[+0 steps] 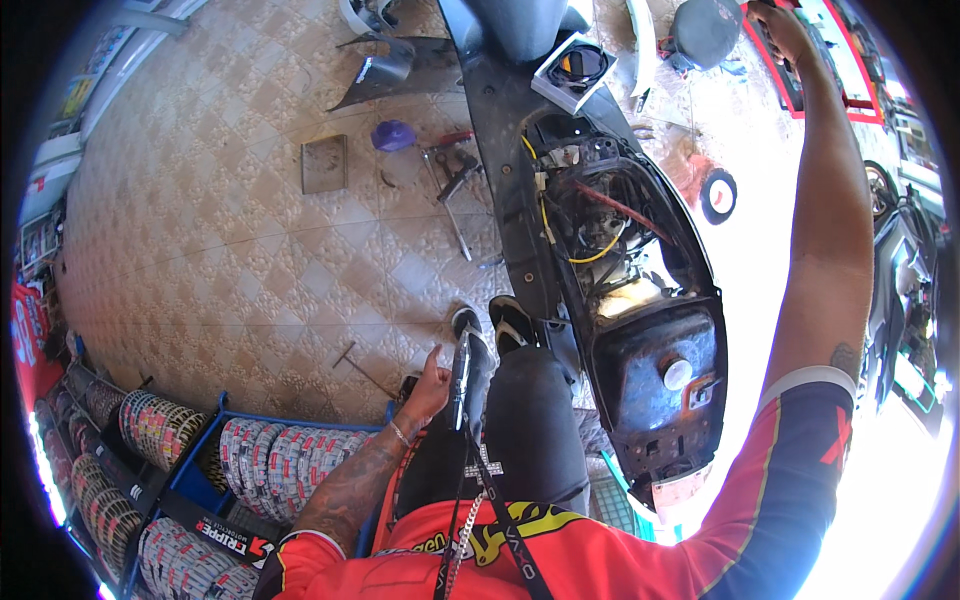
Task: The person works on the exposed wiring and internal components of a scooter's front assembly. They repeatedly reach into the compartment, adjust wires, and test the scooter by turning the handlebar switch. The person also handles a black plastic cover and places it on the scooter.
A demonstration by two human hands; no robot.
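Note:
My right hand reaches to the top right, its fingers closed at a red-framed cart; what they grip is too small to make out. My left hand is low at the centre, beside my leg and a dangling shiny object, with one digit raised and the others curled; whether they hold anything is hidden. Between my arms stands a stripped scooter body with exposed yellow wiring, a red hose and a dark tank. A white open box with black and orange contents rests on its upper part.
Tyre racks line the lower left. The tiled floor holds a metal tray, a purple bowl, tools, black panels, a T-handle wrench and a small wheel. A round black object lies behind; another motorbike stands right.

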